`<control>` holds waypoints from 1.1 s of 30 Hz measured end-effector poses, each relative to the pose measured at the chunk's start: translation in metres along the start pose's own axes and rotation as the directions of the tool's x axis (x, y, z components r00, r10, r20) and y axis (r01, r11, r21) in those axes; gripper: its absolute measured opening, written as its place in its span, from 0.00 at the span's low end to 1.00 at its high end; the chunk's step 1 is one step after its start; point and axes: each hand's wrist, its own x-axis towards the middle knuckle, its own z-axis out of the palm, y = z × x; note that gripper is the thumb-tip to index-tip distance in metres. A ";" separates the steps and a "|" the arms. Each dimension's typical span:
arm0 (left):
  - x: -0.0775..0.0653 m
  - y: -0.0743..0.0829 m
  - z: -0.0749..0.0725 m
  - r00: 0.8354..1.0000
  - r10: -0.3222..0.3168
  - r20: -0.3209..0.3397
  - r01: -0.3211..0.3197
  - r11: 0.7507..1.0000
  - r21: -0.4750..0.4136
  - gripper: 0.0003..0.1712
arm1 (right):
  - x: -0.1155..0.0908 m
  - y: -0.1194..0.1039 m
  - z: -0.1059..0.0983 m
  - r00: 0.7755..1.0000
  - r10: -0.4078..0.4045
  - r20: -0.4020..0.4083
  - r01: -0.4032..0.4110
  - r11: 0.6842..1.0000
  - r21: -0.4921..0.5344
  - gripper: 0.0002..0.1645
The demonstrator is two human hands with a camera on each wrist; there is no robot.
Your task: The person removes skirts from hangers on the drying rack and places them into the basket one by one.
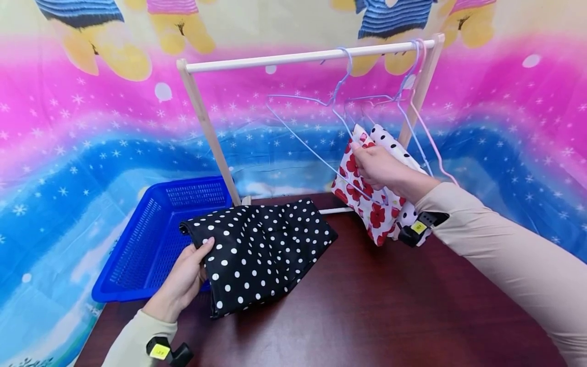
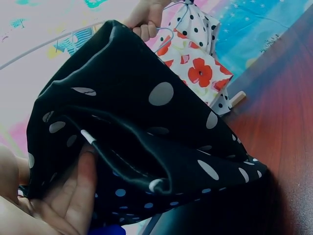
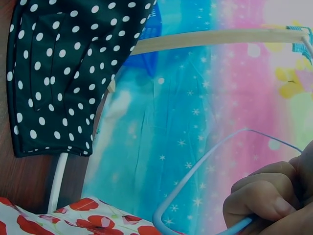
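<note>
My left hand grips one edge of a folded black polka-dot cloth, thumb on top. The cloth is held above the table, beside the blue basket. In the left wrist view, the fingers go into a fold of the black fabric. My right hand holds a light-blue wire hanger by one side; its hook hangs over the rack's rod. Curled fingers around the hanger wire show in the right wrist view. Directly behind that hand hangs a white cloth with red flowers.
The wooden rack stands at the back of the dark red table. A white cloth with black dots, another blue hanger and a pink hanger are at its right end. The blue basket sits at left.
</note>
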 end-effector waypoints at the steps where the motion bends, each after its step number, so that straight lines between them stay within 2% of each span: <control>1: 0.000 0.000 0.000 1.000 0.002 -0.001 -0.002 1.000 -0.001 0.20 | 0.000 0.000 0.001 1.000 -0.005 -0.003 0.005 1.000 -0.010 0.35; 5: 0.001 0.002 0.001 1.000 0.014 0.004 -0.014 1.000 -0.007 0.19 | 0.003 -0.001 0.003 1.000 -0.022 -0.013 0.022 0.999 -0.037 0.35; 13: 0.004 0.008 0.007 0.997 0.051 0.057 -0.053 0.998 0.031 0.22 | 0.007 -0.004 0.010 0.999 -0.027 -0.027 0.024 0.996 -0.081 0.35; 20: 0.008 0.012 0.012 0.997 0.055 0.053 -0.057 0.997 0.041 0.23 | 0.011 -0.006 0.016 0.999 -0.031 -0.017 0.029 0.993 -0.114 0.38; 29: 0.008 0.024 0.020 0.997 0.076 0.024 -0.075 0.996 -0.041 0.20 | 0.014 -0.009 0.022 1.000 -0.020 -0.018 0.018 0.993 -0.119 0.37; 33: 0.007 0.030 0.024 0.994 0.099 0.043 -0.095 0.991 -0.091 0.18 | 0.015 -0.010 0.025 1.000 -0.005 -0.014 0.004 0.995 -0.101 0.37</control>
